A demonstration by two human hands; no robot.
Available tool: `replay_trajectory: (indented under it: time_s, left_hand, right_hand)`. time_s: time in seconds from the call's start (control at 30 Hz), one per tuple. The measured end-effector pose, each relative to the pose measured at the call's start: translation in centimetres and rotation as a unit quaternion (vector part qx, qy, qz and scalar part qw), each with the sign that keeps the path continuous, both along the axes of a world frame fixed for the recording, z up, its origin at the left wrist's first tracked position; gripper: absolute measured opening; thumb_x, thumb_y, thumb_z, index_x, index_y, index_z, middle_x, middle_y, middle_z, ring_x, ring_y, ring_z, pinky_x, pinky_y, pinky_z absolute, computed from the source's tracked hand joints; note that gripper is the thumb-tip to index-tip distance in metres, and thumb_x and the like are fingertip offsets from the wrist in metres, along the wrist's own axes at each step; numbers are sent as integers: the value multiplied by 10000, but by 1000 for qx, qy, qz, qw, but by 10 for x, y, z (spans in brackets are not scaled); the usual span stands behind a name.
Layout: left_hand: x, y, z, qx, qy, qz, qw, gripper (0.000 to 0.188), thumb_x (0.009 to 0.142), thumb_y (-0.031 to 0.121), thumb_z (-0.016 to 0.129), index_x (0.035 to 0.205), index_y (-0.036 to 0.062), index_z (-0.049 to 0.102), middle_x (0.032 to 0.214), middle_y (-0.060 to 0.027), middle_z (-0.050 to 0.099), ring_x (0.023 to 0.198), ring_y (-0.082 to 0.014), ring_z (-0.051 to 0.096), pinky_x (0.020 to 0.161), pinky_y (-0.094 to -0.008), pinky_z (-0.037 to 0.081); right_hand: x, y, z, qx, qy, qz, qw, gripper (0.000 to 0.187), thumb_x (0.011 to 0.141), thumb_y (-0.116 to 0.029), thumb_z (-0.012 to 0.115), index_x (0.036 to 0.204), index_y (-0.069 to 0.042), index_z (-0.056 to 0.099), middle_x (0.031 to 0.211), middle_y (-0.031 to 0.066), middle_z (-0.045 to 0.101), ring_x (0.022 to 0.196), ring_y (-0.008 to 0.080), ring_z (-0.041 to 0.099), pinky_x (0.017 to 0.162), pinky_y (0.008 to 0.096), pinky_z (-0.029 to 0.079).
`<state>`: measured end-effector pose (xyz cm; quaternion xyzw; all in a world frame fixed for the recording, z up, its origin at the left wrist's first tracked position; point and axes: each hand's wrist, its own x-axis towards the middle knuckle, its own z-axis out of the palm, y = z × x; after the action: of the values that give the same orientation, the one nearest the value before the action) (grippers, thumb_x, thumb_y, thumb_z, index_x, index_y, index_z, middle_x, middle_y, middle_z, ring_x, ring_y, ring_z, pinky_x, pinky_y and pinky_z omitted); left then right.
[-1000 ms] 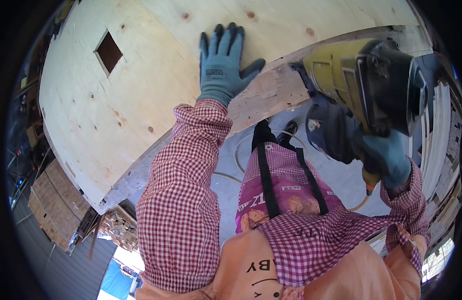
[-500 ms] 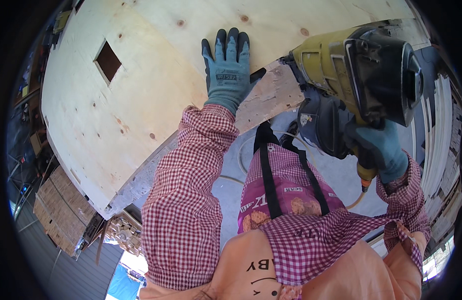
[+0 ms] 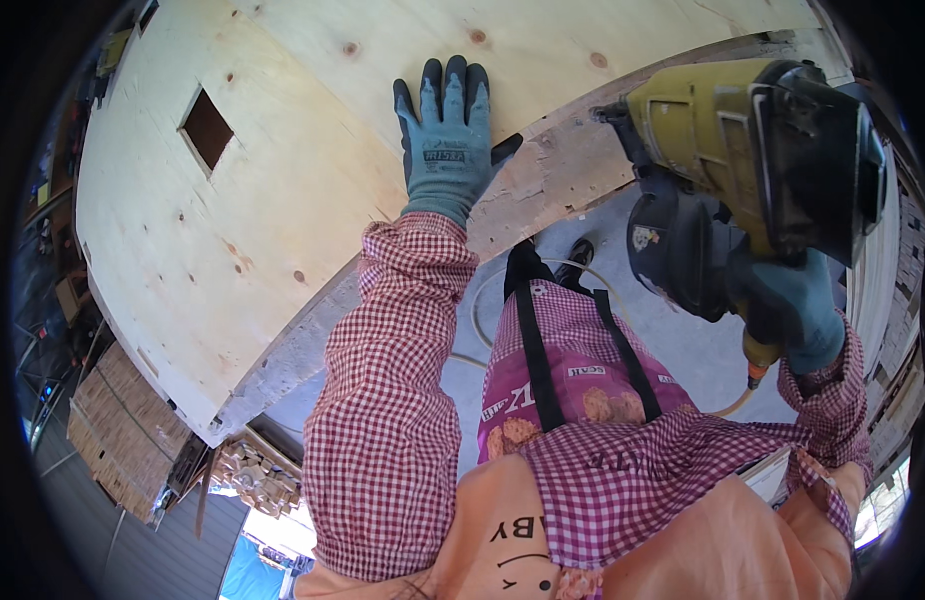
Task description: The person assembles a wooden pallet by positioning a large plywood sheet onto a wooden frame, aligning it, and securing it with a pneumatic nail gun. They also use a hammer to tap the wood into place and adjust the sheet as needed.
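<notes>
My left hand (image 3: pixel 445 150), in a blue-green work glove with dark fingertips, lies flat with fingers spread on a pale plywood sheet (image 3: pixel 293 150). In my right hand (image 3: pixel 788 300), gloved alike, is the handle of a yellow and black pneumatic coil nail gun (image 3: pixel 723 130). Its round black magazine (image 3: pixel 673 240) hangs below the body. The nose of the tool points left, over the rough board (image 3: pixel 553 180) along the plywood's near edge; whether it touches is hard to tell. An orange hose fitting (image 3: pixel 756 372) sits at the handle's lower end.
A square hole (image 3: pixel 207 131) is cut in the plywood at the left. The air hose (image 3: pixel 476 315) loops across the grey floor beside my feet. Stacked wood (image 3: pixel 133 430) stands at the lower left, and long boards (image 3: pixel 888 290) lie on the right.
The nail gun and my right hand have shifted to the right, with the nose farther from my left hand. My left hand stays flat on the plywood; the view has shifted slightly.
</notes>
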<state>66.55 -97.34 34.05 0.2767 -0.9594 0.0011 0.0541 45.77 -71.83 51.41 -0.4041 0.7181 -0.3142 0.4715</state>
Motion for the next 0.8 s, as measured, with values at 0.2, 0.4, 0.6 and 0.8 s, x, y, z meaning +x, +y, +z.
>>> replay_trajectory:
  time_s: [0.2, 0.4, 0.6, 0.8]
  left_hand:
    - [-1, -1, -3, 3, 9, -1, 1000, 845, 773, 562, 579, 1378, 28, 328, 1438, -155, 300, 1339, -342, 248, 1083, -577, 95]
    - [2, -2, -4, 9, 35, -2, 999, 833, 763, 538, 599, 1370, 29, 341, 1430, -153, 315, 1337, -342, 251, 1081, -582, 96]
    - [2, -2, -2, 16, 26, 3, 1000, 823, 758, 538, 603, 1372, 52, 349, 1428, -146, 319, 1339, -326, 252, 1085, -586, 83]
    - [5, -3, -1, 29, 38, 4, 999, 821, 748, 521, 620, 1364, 48, 355, 1410, -146, 341, 1327, -324, 276, 1089, -580, 89]
  right_hand:
    - [2, -13, 24, 98, -68, -102, 988, 136, 795, -118, 613, 856, 1, 583, 691, 77, 593, 609, 160, 595, 568, 280, 491]
    - [8, -30, 28, 85, -132, -140, 978, 141, 774, -125, 611, 849, -9, 579, 670, 71, 586, 575, 159, 583, 539, 273, 480]
    - [8, -57, 41, 96, -92, -124, 983, 141, 770, -109, 638, 840, -10, 565, 665, 71, 571, 570, 165, 588, 535, 279, 500]
    - [0, -76, 55, 3, 42, 103, 994, 149, 764, -94, 630, 839, 18, 569, 666, 67, 569, 555, 160, 568, 523, 274, 472]
